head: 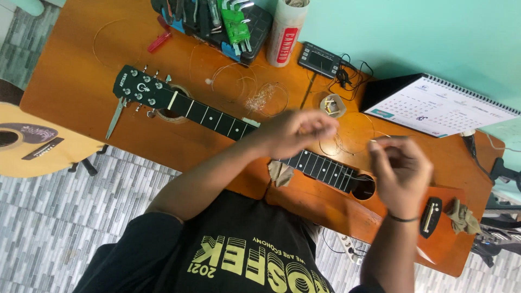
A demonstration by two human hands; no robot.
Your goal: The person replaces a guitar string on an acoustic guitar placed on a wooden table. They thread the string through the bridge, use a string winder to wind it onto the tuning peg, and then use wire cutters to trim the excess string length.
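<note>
Two hands: both raised above the orange-brown acoustic guitar point(325, 201).
Guitar place: flat on the orange wooden desk point(70, 81).
Long axis: slanting, black headstock point(142, 89) pointing upper left, body at lower right.
Left hand point(297, 130): blurred over the neck; fingers curled, grip state unclear.
Right hand point(400, 168): above the soundhole, fingertips pinched narrow; anything held is too thin to tell.
Nearby: coiled wire strings point(260, 97).

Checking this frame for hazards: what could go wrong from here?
1. Both hands, left hand and right hand, pinch a thin string above the guitar; it may whip loose or prick a finger.
2. Loose wire coils lie close and could tangle with it.
3. The cloth under the neck might slip.
</note>
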